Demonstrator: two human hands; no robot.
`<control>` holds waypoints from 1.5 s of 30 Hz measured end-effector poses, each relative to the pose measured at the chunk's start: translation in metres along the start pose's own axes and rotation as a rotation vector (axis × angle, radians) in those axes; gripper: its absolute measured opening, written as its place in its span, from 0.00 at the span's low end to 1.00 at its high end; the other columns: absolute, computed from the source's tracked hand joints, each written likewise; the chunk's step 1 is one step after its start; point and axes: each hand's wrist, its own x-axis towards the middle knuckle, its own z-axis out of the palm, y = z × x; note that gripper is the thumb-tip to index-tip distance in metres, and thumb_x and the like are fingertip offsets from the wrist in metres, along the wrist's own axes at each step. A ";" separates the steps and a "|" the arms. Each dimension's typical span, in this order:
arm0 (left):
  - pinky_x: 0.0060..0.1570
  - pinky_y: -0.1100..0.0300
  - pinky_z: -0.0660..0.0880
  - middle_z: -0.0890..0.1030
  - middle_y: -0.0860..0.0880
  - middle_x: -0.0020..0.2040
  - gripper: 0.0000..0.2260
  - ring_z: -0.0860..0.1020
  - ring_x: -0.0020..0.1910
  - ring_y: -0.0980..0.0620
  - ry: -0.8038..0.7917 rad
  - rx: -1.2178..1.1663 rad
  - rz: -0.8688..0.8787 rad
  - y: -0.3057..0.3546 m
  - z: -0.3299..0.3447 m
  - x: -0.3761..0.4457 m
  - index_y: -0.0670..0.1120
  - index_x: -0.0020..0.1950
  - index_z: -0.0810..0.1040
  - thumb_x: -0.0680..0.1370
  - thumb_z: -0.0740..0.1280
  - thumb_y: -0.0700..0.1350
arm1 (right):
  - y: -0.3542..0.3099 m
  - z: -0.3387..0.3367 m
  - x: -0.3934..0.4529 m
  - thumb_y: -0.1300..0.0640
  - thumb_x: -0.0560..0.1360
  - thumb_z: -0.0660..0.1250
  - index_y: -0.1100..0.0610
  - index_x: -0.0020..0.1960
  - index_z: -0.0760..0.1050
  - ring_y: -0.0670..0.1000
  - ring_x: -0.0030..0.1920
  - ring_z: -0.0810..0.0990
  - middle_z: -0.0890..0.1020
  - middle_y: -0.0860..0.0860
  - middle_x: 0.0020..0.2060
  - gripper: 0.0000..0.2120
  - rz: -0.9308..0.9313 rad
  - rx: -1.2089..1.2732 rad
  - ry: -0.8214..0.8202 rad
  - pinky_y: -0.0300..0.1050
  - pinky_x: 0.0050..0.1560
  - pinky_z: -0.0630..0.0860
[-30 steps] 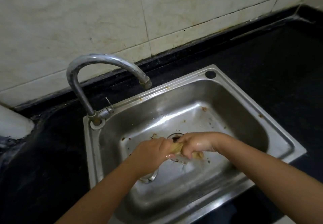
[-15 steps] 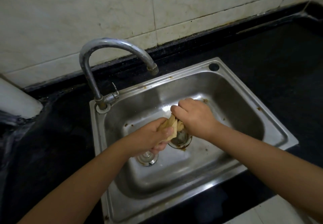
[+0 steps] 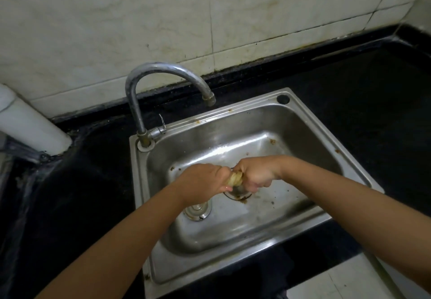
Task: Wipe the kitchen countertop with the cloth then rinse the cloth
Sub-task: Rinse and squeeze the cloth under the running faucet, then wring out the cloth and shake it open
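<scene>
Most of the twisted yellowish-tan cloth [image 3: 235, 179] is hidden: only a short ribbed section shows between the two fists, and both its ends disappear inside the curled fingers. The round metal drain [image 3: 240, 195] at the bottom of the basin is partly covered by the hands and the cloth, so only its lower rim with brown residue is visible. A second round metal fitting [image 3: 198, 210] sits just left of the drain, its upper part hidden under the left wrist. At the left edge a white cylindrical pipe [image 3: 28, 126] is cut off by the frame, and what lies below it is too blurred to make out. Pale tiles show at the bottom right, also cropped.

The left hand [image 3: 203, 182] is closed tightly around the left end of the cloth, knuckles up, forearm reaching in from the lower left. The right hand [image 3: 255, 176] clenches the other end, wrist bent, forearm coming in from the right (the two fists nearly touch). They hold the cloth above the drain, inside the rectangular stainless steel sink [image 3: 326, 140]. No water is visible at the spout of the curved chrome gooseneck faucet [image 3: 163, 72], which stands at the sink's back left corner. The black stone countertop [image 3: 373, 93] surrounds the sink, meeting a stained cream tiled wall [image 3: 140, 30].
</scene>
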 end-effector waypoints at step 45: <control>0.39 0.61 0.64 0.75 0.44 0.46 0.12 0.74 0.45 0.46 0.124 -0.528 -0.250 0.028 -0.015 -0.024 0.42 0.57 0.69 0.80 0.57 0.48 | 0.011 0.039 -0.030 0.54 0.73 0.66 0.58 0.50 0.71 0.55 0.47 0.78 0.80 0.56 0.45 0.10 -0.152 -0.263 0.552 0.44 0.43 0.70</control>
